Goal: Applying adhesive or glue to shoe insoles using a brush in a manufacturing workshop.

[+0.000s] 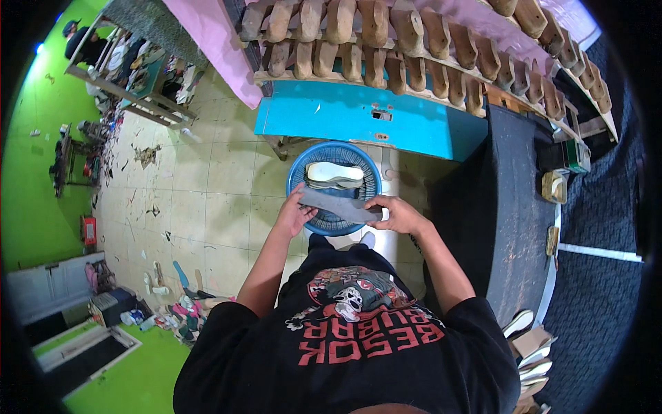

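- Grey strip (338, 207): long, flat, slightly waisted. Held in both hands above the near half of the blue basket (334, 147), on the near side of the sole stack (334, 172).
- Left hand (296, 214): pinching the strip's left end, thumb and fingers at its edges.
- Right hand (394, 214): pinching the right end, thumb on the near edge, fingers on the far edge.
- Stack sits inside the basket: white sole on top, greyish ones under it.
- Basket on the tiled floor (227, 179), just in front of the person.
- Far: turquoise panel (317, 117), rows of wooden shoe lasts (374, 24) beyond it.
- Right: dark-covered worktop (514, 207); pale soles (534, 369) at its near end.
- Left: dark scraps scattered over the floor.
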Demonstrator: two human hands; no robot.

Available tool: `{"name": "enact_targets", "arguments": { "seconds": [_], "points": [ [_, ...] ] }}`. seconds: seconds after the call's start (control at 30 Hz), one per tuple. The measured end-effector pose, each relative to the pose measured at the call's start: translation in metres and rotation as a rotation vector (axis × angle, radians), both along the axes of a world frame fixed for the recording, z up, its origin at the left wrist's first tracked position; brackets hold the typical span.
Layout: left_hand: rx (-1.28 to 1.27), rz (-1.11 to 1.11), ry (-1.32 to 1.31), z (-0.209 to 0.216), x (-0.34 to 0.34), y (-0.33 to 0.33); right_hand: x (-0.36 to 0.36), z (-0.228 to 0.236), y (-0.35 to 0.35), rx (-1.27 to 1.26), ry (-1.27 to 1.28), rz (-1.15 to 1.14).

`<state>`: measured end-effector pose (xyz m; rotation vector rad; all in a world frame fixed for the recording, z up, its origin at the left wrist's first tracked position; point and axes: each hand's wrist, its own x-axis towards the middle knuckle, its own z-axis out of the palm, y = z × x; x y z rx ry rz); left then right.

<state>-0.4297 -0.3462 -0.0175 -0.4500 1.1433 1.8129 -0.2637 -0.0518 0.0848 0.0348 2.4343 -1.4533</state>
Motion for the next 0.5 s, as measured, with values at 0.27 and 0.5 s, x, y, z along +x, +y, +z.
{"name": "enact_targets", "arguments": {
  "seconds": [0.27,0.5],
  "points": [
    [-0.122,-0.079,-0.01,-0.055,-0.087,0.03,-0.072,-0.078,-0.003,0.478,-0.009,0.191],
    [-0.507,-0.147,0.153,-0.137,-0.101,0.071,-0.122,-0.204,0.018,0.646,-0.099,0.092]
  ]
}}
